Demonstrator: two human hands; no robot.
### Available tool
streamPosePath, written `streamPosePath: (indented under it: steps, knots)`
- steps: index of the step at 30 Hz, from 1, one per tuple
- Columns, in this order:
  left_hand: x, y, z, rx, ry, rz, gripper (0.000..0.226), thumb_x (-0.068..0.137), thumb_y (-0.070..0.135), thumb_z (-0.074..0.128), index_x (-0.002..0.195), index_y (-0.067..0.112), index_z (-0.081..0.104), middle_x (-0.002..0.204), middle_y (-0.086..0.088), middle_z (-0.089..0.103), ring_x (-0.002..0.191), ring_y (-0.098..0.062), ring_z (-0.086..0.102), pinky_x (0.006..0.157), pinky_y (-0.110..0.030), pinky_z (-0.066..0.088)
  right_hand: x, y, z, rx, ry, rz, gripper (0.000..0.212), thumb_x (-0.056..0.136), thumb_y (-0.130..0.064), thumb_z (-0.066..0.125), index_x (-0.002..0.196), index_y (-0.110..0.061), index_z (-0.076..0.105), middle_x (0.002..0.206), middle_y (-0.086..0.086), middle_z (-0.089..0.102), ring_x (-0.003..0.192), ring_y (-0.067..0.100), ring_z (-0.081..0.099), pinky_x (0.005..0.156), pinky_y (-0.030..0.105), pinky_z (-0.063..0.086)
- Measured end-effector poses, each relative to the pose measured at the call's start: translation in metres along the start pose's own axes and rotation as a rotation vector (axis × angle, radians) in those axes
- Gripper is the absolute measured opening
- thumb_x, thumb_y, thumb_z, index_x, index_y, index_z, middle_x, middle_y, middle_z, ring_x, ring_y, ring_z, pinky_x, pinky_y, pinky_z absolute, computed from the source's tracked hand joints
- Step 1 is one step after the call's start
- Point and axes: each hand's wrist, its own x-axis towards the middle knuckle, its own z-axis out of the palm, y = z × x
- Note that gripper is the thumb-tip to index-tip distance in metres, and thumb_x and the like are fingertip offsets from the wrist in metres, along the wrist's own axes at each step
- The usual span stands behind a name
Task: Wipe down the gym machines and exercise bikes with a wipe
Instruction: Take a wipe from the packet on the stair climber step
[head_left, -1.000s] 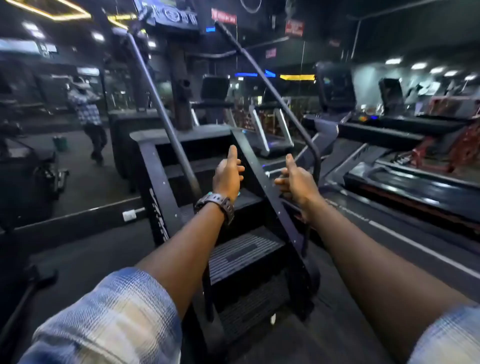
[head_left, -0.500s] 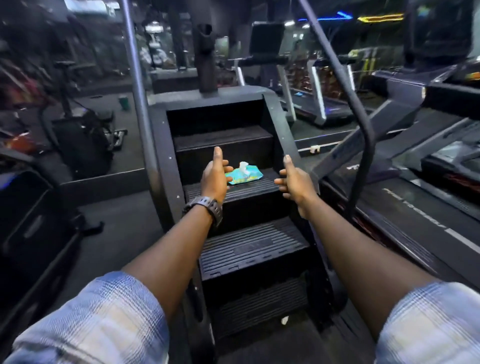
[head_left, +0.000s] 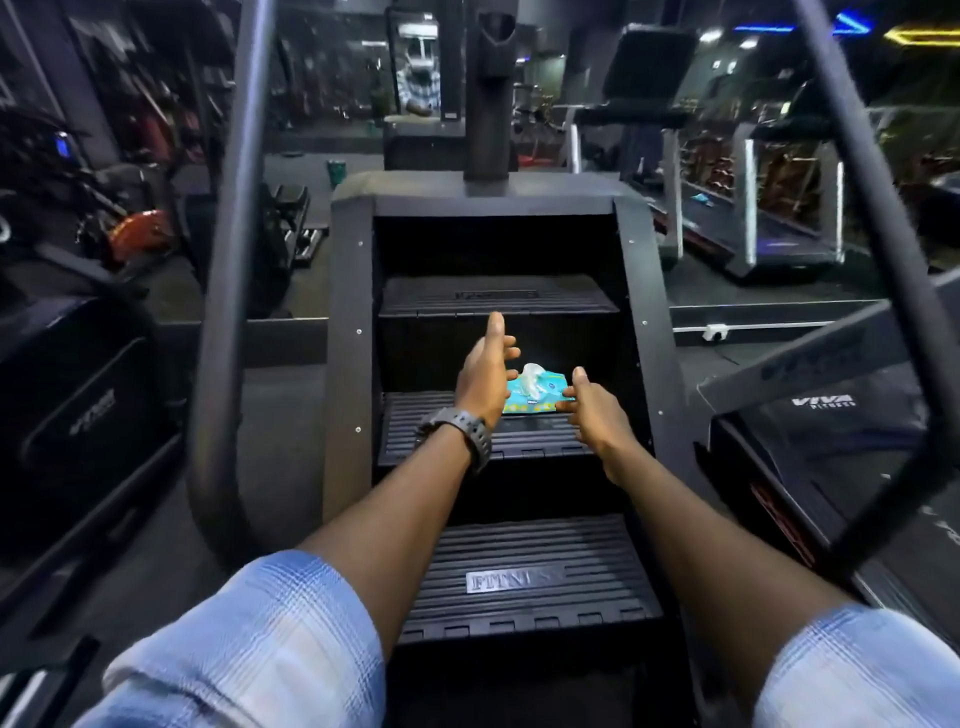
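A teal pack of wipes (head_left: 535, 394) lies on the middle step (head_left: 441, 434) of a black stair-climber machine (head_left: 348, 322), with a white wipe sticking up from its top. My left hand (head_left: 483, 371), with a dark watch on the wrist, hovers open at the pack's left edge. My right hand (head_left: 589, 410) is open at the pack's right edge, fingertips at or just short of it. Neither hand holds anything.
The climber's two dark handrails (head_left: 228, 270) rise on either side of my arms. Treadmills (head_left: 737, 228) stand at the right and back right. An exercise bike and other dark machines (head_left: 78, 364) are at the left. A mirror behind reflects a person.
I have come closer to the stair climber and the view has tipped down. Both hands have reached forward and closed in on the wipes pack from either side.
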Motion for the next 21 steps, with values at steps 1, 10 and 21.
streamPosePath:
  steps: [1,10,21]
  knots:
    - [0.010,-0.004,0.004,0.007,0.002,-0.003,0.063,0.100,0.062,0.028,0.122,0.013,0.062,0.116,-0.002,0.066,0.096,-0.019,0.062,0.078,-0.033,0.047,0.013,0.001,0.005,-0.027,-0.019,-0.016,0.055,0.093,-0.065,0.026,0.102,-0.027,0.064,0.105,-0.001,0.073,0.109,0.026,0.061,0.099,0.048,0.045]
    - [0.148,-0.044,0.019,0.016,0.083,-0.056,0.057,0.100,0.062,0.023,0.119,0.023,0.060,0.131,-0.001,0.061,0.114,-0.022,0.058,0.100,-0.042,0.045,0.173,0.049,0.061,-0.409,-0.206,-0.134,0.048,0.089,-0.006,0.051,0.137,-0.012,0.050,0.136,0.014,0.056,0.124,0.033,0.051,0.097,0.032,0.038]
    - [0.225,-0.093,-0.010,-0.035,0.224,-0.078,0.062,0.099,0.059,0.019,0.123,0.020,0.060,0.128,0.002,0.063,0.115,-0.019,0.059,0.089,-0.036,0.045,0.277,0.095,0.123,-0.849,-0.305,-0.015,0.066,0.090,-0.034,0.050,0.151,-0.026,0.027,0.159,0.004,0.022,0.147,0.035,0.012,0.115,0.052,0.017]
